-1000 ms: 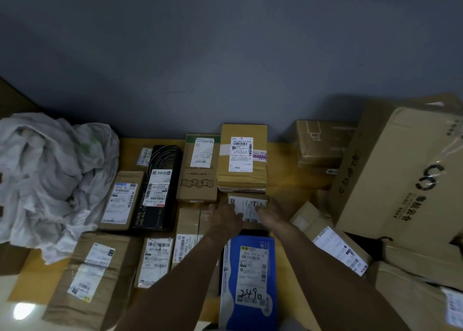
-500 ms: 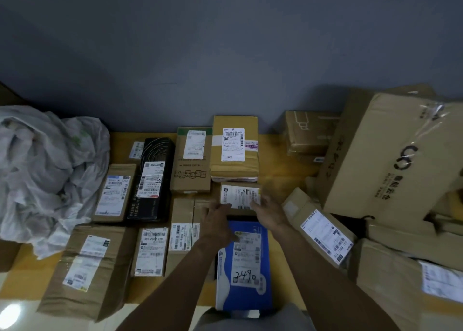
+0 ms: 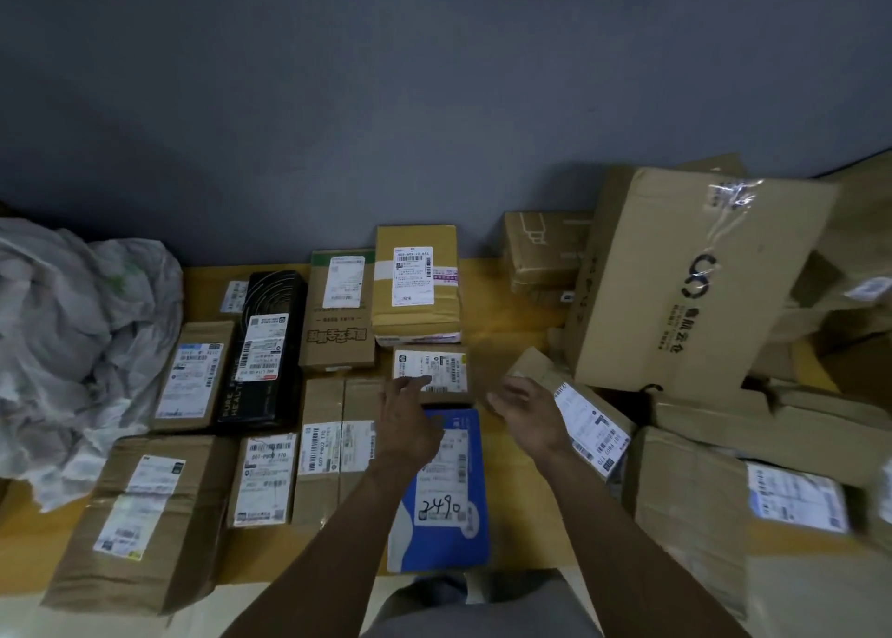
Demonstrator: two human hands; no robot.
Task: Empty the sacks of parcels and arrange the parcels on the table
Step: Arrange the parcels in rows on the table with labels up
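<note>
Crumpled sack (image 3: 72,348) lay at the desk's (image 3: 507,328) left end, rows of parcels beside it. Left grip (image 3: 408,425) was loosely open, fingertips on small labelled box (image 3: 434,372) beyond blue parcel (image 3: 453,546). Right grip (image 3: 526,410) was wide, empty, just beside tilted parcel (image 3: 586,413).

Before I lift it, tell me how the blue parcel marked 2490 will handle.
The blue parcel looks flat and thin, so probably light and liable to bend if lifted by one end. Its smooth-looking face may slide easily on the table. Lying flat, it should not roll or tip.
</note>
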